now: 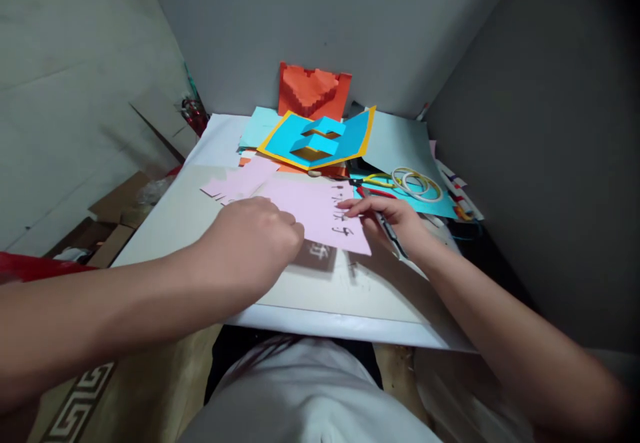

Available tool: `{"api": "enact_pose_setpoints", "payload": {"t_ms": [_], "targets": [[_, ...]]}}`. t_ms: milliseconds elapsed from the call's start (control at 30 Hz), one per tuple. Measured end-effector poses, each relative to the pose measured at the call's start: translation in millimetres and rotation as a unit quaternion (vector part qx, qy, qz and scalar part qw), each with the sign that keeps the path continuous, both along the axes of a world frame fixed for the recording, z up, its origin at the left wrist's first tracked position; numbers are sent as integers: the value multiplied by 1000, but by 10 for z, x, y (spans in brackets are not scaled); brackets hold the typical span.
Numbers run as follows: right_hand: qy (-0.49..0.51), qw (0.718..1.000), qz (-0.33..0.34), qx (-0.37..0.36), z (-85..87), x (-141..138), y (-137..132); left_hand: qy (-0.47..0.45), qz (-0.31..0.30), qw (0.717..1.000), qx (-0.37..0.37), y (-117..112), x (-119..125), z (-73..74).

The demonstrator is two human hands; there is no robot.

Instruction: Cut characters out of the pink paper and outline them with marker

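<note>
A pink sheet of paper [315,213] with cut-out characters along its right side is lifted off the table, and light falls through the cuts into its shadow. My left hand [257,233] is closed in a fist at the sheet's lower left edge, gripping it. Its fingertips are hidden. At the sheet's right edge is my right hand [387,219], thumb and index finger by the characters. A grey utility knife [393,235] lies across that palm, held by the curled fingers. Beyond the left hand lies a pink paper piece [240,179] with slit edges.
An open blue and yellow pop-up card [320,141] stands behind the sheet, before a red heart card [313,89]. Yellow-handled scissors [377,179] and tape rolls [417,184] lie at the right on blue paper. Grey panels [325,29] border the table [280,289].
</note>
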State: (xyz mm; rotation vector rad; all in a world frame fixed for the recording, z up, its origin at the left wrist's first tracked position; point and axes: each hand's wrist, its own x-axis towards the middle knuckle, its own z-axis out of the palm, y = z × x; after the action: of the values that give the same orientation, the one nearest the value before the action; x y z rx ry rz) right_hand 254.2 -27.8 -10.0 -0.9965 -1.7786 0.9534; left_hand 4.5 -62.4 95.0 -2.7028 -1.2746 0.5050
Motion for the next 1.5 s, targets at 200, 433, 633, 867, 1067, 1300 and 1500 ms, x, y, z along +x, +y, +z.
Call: {"api": "enact_pose_setpoints", "payload": {"t_ms": [200, 433, 633, 867, 1067, 1300, 1500], "targets": [[-70, 996, -13, -46, -76, -12, -73, 41, -119, 988, -94, -125, 80, -343], [-67, 998, -6, -16, -157, -108, -65, 43, -154, 981, -108, -152, 125, -616], [-86, 992, 89, -14, -32, -59, 27, -5, -168, 983, -77, -87, 202, -613], [-194, 962, 177, 76, 73, -130, 309, -4, -160, 981, -110, 53, 402, -628], [-229, 946, 211, 97, 45, -120, 422, -56, -169, 981, -79, 59, 348, -797], [-240, 922, 255, 168, -58, -261, 460, -67, -226, 971, -41, 7, 393, -966], [-217, 947, 161, 174, 119, -219, 407, -80, -257, 963, 17, -51, 341, -995]]}}
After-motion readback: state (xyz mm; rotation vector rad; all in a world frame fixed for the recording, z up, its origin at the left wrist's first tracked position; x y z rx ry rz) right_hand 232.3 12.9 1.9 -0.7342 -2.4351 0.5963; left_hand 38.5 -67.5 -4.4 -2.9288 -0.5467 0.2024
